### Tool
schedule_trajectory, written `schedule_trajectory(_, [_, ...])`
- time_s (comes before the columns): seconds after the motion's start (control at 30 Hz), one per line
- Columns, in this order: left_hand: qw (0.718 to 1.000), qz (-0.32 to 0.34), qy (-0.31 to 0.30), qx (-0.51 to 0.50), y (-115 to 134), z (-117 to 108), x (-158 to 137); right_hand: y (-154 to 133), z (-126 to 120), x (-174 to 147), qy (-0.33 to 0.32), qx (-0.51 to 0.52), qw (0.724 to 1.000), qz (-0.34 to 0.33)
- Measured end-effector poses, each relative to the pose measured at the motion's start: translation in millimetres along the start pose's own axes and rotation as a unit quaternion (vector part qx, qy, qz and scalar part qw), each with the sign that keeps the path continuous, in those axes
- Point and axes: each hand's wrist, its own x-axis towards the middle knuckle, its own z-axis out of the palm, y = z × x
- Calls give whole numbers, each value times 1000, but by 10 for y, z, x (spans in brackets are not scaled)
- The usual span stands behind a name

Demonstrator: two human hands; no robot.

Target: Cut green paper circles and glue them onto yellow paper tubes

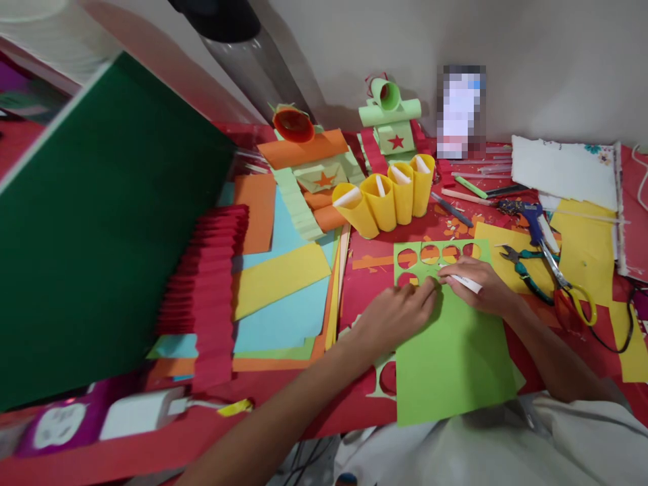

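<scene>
Green sheet (450, 358): lies flat on the table (364, 405) at its near edge, straight before the person; round holes are cut along its far end.
Right hand (483, 287): rests on the far part of the sheet, fingers closed around a white pen (463, 281) laid nearly flat, its tip toward the holes.
Left hand (397, 314): palm down on the sheet's left edge, fingertips pinched together just beside the pen tip; whether it nips anything small I cannot tell.
Doing it well: my judgement is that the left hand should press the sheet flat close to the pen tip so the paper cannot creep, and the pen should run in one steady, light stroke, spaced clear of the holes already cut.
Right of the hands: pliers (526, 273) and scissors (572, 290) lie on yellow paper, near but apart.
Beyond: four yellow paper tubes (387, 199) stand joined in a row; behind them are folded paper figures with stars (395, 128).
Left: loose coloured sheets (281, 290), a pleated red strip (210, 283), a large dark green board (101, 223).
</scene>
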Motion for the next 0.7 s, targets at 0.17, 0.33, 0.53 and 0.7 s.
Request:
schedule_trajectory(0.17, [997,-66,-18,22,397,-107,49,-2,5,10,-2,12,999,33])
schedule_trajectory(0.33, [992,-114,-39,-27,609,-180,172,-55,-62,95,2,97,987,127])
schedule_trajectory(0.53, [989,-138,-49,-31,704,-187,280,-55,-52,312,-40,205,955,211])
schedule_trajectory(0.7, [990,-130,-50,25,756,-156,279,21,22,397,-69,219,953,198])
